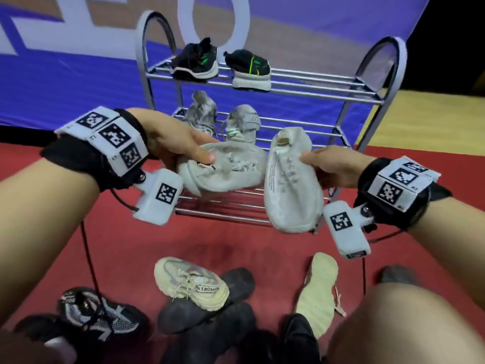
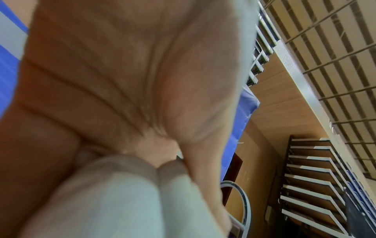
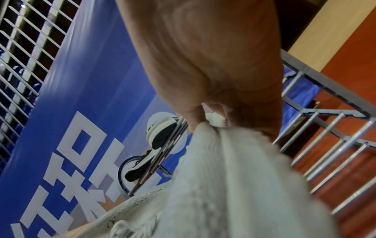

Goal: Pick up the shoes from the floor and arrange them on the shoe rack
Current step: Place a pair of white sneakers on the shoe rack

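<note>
Shoes in both grips: left hand (image 1: 173, 143) pinches sideways grey shoe (image 1: 223, 169); right hand (image 1: 333, 166) pinches lengthwise one (image 1: 291, 190) (toe nearest).

Head camera looks down; wrist cameras look close past palms, sharing the shoe rack (image 1: 262, 82).

The shoe rack (image 1: 309, 82) was shiny silver metal tubing, standing on matt red carpet (image 1: 126, 240). The two pale grey shoes (image 1: 223, 172) held in front of it were soft knitted cloth, matt and slightly fuzzy. The blue banner (image 1: 65, 74) behind looked like smooth fabric with a faint sheen.
</note>
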Demonstrator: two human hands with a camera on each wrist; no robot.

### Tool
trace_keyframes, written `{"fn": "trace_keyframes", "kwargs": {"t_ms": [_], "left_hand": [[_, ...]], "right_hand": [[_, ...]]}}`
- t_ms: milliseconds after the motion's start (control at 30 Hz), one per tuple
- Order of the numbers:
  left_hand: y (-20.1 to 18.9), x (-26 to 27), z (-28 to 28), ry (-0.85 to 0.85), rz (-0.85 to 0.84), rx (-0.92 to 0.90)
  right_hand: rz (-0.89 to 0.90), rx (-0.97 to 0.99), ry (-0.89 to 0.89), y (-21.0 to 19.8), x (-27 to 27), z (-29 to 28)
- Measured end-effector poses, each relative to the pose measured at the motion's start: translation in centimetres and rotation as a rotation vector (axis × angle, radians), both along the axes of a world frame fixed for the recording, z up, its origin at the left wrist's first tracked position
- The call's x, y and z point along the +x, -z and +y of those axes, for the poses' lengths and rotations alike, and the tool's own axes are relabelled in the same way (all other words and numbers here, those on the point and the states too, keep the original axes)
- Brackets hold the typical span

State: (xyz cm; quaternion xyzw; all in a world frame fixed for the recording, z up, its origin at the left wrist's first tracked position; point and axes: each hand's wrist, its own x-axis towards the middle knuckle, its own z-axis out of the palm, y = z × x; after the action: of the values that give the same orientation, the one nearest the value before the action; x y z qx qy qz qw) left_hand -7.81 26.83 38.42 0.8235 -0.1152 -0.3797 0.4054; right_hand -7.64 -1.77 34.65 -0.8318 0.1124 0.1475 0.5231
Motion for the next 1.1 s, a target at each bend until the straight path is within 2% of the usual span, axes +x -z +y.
{"fn": "trace_keyframes", "kwargs": {"t_ms": [67,200,400,600,733,833,933,1000,1100], "left_hand": [[-0.2,-0.4,-0.2,-0.032,-0.057,-0.033],[1.6,-1.0,-0.8,-0.181,-0.086,-0.233],[3.6,-0.2,-3.8,-0.332,-0.171,-0.423],[2.3,0.6,-4.9,-0.239,-0.168,-0.35],[0.8,0.9,-3.6,-0.102,-0.203,-0.338],[-0.1,0.9,-3.1,-0.133,-0.237,-0.413],[-1.2,1.1,-4.3,-0.283,-0.316,-0.512],[-1.6,1.3,-6.0,-0.39,-0.351,-0.61],[-0.9,1.8,-8.9,-0.434,-0.363,-0.734]], "right_hand": [[-0.026,0.01,0.032,-1.1,-0.3,-0.2],[-0.054,0.074,0.165,-1.7,-0.5,-0.5],[-0.117,0.137,0.371,0.7,-0.4,-1.8],[-0.168,0.095,0.324,-0.8,0.1,-4.5],[-0.269,0.094,0.265,-0.4,-0.3,-5.3],[-0.381,0.155,0.287,-0.6,-0.4,-5.9],[-0.481,0.263,0.394,-1.5,0.3,-6.5],[-0.495,0.408,0.471,-1.9,1.0,-6.8],[-0.482,0.578,0.495,-2.9,2.0,-6.8]]}}
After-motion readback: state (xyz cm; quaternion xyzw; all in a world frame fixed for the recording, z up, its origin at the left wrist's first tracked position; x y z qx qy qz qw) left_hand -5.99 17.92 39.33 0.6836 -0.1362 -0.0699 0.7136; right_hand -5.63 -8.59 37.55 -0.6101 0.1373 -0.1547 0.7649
